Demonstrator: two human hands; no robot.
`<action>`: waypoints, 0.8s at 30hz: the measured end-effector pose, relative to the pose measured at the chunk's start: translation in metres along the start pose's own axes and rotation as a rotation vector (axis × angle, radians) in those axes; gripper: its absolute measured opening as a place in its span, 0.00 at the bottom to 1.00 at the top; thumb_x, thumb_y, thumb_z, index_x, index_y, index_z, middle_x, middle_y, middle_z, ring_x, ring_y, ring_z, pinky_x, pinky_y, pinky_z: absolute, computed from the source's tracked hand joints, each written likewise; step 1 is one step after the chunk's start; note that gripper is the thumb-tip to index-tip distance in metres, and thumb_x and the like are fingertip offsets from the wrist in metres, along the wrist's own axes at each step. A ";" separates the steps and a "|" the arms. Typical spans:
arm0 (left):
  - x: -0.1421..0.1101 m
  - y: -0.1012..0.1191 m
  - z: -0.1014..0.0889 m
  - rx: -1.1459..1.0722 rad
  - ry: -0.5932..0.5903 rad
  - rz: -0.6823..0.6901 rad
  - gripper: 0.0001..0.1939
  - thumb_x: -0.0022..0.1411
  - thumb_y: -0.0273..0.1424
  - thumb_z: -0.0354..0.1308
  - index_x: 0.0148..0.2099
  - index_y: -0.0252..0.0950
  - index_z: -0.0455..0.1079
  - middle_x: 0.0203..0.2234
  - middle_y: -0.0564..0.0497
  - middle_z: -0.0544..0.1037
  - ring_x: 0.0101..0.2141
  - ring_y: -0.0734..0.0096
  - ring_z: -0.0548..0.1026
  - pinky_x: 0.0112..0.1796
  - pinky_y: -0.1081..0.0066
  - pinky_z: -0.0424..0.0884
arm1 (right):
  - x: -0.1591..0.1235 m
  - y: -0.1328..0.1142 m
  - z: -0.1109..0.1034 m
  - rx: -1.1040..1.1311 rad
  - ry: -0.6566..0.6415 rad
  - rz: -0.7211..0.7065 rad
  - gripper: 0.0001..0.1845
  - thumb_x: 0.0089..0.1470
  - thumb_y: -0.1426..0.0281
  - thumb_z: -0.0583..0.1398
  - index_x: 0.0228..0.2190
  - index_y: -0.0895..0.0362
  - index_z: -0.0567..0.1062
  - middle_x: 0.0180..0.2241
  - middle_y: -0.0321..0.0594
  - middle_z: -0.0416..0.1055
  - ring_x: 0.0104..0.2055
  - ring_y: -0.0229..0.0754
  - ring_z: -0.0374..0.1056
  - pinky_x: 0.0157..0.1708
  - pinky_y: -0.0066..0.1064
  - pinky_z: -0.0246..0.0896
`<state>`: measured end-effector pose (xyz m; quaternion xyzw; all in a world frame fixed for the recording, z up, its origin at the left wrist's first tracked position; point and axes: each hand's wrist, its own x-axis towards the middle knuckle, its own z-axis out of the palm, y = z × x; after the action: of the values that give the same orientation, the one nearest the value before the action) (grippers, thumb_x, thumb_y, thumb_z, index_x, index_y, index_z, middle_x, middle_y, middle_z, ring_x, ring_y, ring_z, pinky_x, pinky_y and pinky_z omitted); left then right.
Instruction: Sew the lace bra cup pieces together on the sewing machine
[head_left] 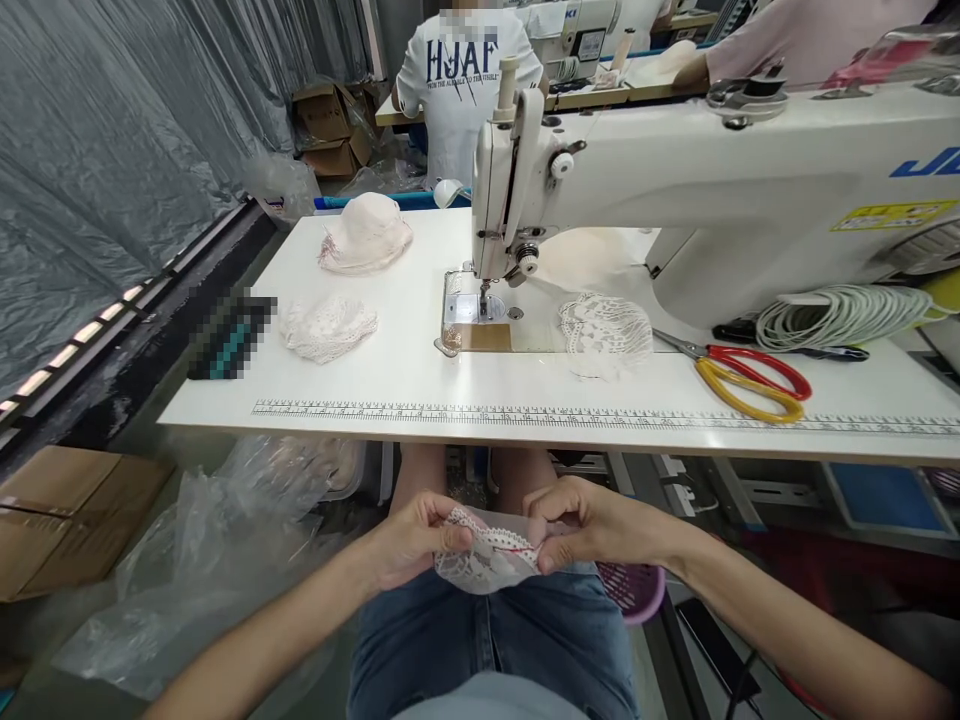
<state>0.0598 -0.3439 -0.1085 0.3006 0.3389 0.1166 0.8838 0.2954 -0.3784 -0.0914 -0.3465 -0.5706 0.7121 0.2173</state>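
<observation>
Over my lap, below the table's front edge, a white lace piece is stretched between both hands. Its scalloped border faces up, and a short red line runs along it near the right end. My left hand pinches the left end between thumb and fingers. At the right end, my right hand grips the lace and its sheer fabric the same way. Beyond them stands a white sewing machine, with its presser foot over the metal plate. More lace lies to the right of the foot.
On the white table are a lace bundle, a pale fabric cup, red-and-yellow scissors and coiled cord. A purple basket sits below. Plastic bags and a cardboard box lie left. Other people sit beyond.
</observation>
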 end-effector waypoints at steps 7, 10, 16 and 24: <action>0.002 -0.004 -0.006 -0.003 0.002 0.014 0.20 0.38 0.39 0.72 0.30 0.28 0.78 0.22 0.46 0.78 0.25 0.72 0.74 0.30 0.74 0.66 | 0.002 0.005 0.003 0.081 0.031 0.074 0.14 0.43 0.62 0.68 0.28 0.60 0.76 0.25 0.33 0.68 0.27 0.33 0.63 0.28 0.23 0.58; 0.003 -0.005 -0.008 -0.036 0.010 0.016 0.19 0.38 0.39 0.72 0.29 0.28 0.77 0.21 0.48 0.77 0.24 0.73 0.73 0.29 0.75 0.66 | 0.005 0.008 0.009 0.078 0.090 0.073 0.14 0.44 0.62 0.67 0.28 0.60 0.75 0.25 0.32 0.67 0.27 0.33 0.62 0.28 0.23 0.57; 0.002 -0.011 -0.012 -0.156 0.006 0.022 0.17 0.38 0.35 0.73 0.25 0.29 0.72 0.19 0.52 0.75 0.22 0.77 0.71 0.26 0.79 0.64 | 0.008 0.012 0.012 -0.033 0.120 0.037 0.12 0.50 0.63 0.63 0.28 0.60 0.72 0.25 0.32 0.65 0.27 0.32 0.60 0.28 0.23 0.54; 0.005 -0.014 -0.017 -0.183 0.023 0.031 0.16 0.42 0.34 0.72 0.25 0.29 0.70 0.20 0.51 0.75 0.23 0.76 0.72 0.26 0.78 0.65 | 0.001 0.014 0.022 -0.260 0.357 -0.220 0.10 0.56 0.67 0.60 0.40 0.55 0.66 0.40 0.40 0.64 0.42 0.39 0.62 0.42 0.31 0.61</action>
<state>0.0523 -0.3452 -0.1300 0.2225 0.3322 0.1641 0.9018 0.2794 -0.3957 -0.1030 -0.4277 -0.6442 0.5321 0.3448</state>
